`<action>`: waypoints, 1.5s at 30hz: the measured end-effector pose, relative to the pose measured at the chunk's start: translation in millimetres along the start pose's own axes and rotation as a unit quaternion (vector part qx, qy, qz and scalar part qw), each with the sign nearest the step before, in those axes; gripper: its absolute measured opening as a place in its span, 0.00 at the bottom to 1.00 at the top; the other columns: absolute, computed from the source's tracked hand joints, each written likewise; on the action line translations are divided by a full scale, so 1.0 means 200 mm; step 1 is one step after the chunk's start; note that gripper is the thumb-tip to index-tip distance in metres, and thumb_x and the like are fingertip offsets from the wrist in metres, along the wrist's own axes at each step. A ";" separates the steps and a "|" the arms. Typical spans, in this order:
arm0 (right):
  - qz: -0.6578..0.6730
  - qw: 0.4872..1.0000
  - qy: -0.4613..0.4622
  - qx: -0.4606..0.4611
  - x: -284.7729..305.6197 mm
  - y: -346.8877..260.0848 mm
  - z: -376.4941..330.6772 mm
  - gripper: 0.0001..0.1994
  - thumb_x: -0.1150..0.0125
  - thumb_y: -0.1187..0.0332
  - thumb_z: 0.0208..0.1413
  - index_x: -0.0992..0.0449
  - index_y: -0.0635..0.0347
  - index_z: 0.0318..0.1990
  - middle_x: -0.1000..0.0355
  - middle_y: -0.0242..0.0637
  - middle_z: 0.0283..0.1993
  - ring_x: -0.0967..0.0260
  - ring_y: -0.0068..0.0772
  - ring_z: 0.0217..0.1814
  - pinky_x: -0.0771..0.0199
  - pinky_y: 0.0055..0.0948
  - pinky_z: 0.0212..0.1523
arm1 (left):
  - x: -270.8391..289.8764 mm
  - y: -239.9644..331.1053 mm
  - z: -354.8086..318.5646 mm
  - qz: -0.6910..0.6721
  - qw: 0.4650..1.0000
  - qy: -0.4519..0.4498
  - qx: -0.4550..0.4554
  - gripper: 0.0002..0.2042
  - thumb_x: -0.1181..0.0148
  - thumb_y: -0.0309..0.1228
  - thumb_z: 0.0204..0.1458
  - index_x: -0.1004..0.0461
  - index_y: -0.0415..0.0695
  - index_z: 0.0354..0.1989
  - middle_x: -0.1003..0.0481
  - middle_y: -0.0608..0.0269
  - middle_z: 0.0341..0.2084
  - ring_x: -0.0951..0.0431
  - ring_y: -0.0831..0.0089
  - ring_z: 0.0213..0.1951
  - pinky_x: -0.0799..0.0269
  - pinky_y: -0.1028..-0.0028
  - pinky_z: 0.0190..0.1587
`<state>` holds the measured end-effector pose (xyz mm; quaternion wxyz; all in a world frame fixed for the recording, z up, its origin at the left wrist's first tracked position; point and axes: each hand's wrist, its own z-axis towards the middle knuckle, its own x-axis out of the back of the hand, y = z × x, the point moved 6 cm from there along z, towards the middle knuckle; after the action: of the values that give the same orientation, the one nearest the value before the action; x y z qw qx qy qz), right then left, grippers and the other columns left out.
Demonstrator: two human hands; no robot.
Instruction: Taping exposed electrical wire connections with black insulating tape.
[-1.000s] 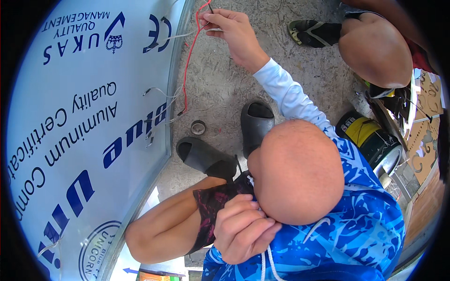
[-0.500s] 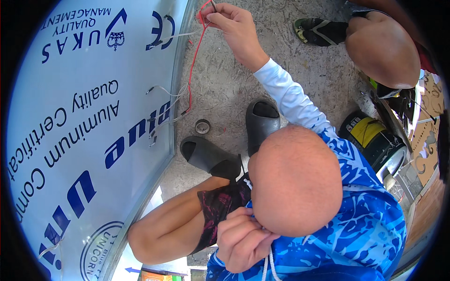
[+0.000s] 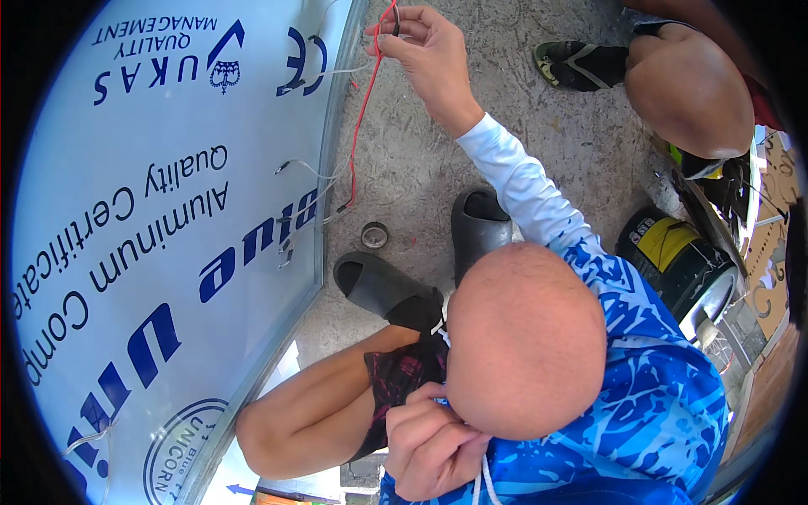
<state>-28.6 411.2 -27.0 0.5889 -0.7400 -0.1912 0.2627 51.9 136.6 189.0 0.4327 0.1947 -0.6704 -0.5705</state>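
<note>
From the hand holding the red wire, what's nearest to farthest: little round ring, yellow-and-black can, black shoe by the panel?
From the right hand:
1. Round ring, on the floor below.
2. Black shoe, lower, beside the panel.
3. Yellow-and-black can, far right.

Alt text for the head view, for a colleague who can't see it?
The right hand pinches a red wire hanging beside a white printed panel with thin white leads. The left hand is curled near the chest; black sandals rest on concrete.

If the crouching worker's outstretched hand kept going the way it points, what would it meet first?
Past the red wire that hand pinches, probably the printed panel's metal edge; depth unclear.
</note>
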 end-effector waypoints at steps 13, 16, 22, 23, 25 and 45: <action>0.007 0.999 0.031 0.012 0.00 -0.02 0.05 0.10 0.38 0.70 0.55 0.27 0.69 0.40 0.26 0.33 0.28 0.30 0.20 0.27 0.30 0.20 0.30 | 0.02 0.01 -0.06 -0.008 0.999 0.027 0.043 0.13 0.37 0.32 0.50 0.29 0.32 0.29 0.27 0.48 0.31 0.28 0.65 0.30 0.33 0.73 0.34; -0.018 0.998 0.062 -0.021 0.01 -0.02 0.05 0.10 0.38 0.69 0.56 0.27 0.68 0.38 0.25 0.33 0.28 0.30 0.19 0.26 0.32 0.18 0.28 | 0.02 0.02 -0.07 0.011 0.998 0.023 0.055 0.13 0.37 0.31 0.51 0.28 0.31 0.31 0.27 0.47 0.32 0.27 0.65 0.31 0.32 0.74 0.35; -0.004 0.998 0.043 -0.035 0.02 0.04 0.09 0.10 0.39 0.69 0.56 0.28 0.68 0.39 0.24 0.35 0.28 0.28 0.21 0.27 0.30 0.19 0.27 | 0.03 0.02 -0.07 0.007 0.999 0.003 0.032 0.12 0.38 0.30 0.51 0.28 0.31 0.30 0.26 0.47 0.32 0.27 0.64 0.32 0.31 0.73 0.36; -0.003 0.998 0.044 -0.035 0.03 0.06 0.09 0.10 0.39 0.69 0.56 0.28 0.68 0.39 0.24 0.35 0.28 0.28 0.21 0.27 0.30 0.19 0.27 | 0.03 0.02 -0.08 0.008 1.000 -0.003 0.024 0.12 0.38 0.30 0.51 0.28 0.31 0.29 0.26 0.47 0.32 0.27 0.64 0.32 0.31 0.73 0.36; 0.047 0.998 0.035 -0.027 0.03 0.10 0.10 0.09 0.39 0.71 0.56 0.29 0.68 0.40 0.24 0.38 0.31 0.27 0.24 0.29 0.27 0.22 0.29 | 0.04 0.02 -0.10 0.042 0.999 0.006 0.023 0.12 0.38 0.30 0.51 0.28 0.31 0.29 0.27 0.47 0.31 0.27 0.64 0.32 0.31 0.73 0.35; 0.119 0.984 -0.053 -0.121 0.03 0.11 0.07 0.15 0.56 0.58 0.67 0.34 0.60 0.50 0.27 0.38 0.45 0.26 0.30 0.42 0.27 0.32 0.45 | 0.04 0.01 -0.15 0.058 0.996 0.057 0.035 0.08 0.36 0.24 0.46 0.28 0.31 0.27 0.27 0.50 0.29 0.26 0.64 0.29 0.30 0.73 0.34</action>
<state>-32.6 419.7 -51.4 0.4490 -0.8083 -0.1631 0.3442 71.6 113.7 192.6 0.4960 0.2027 -0.6742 -0.5083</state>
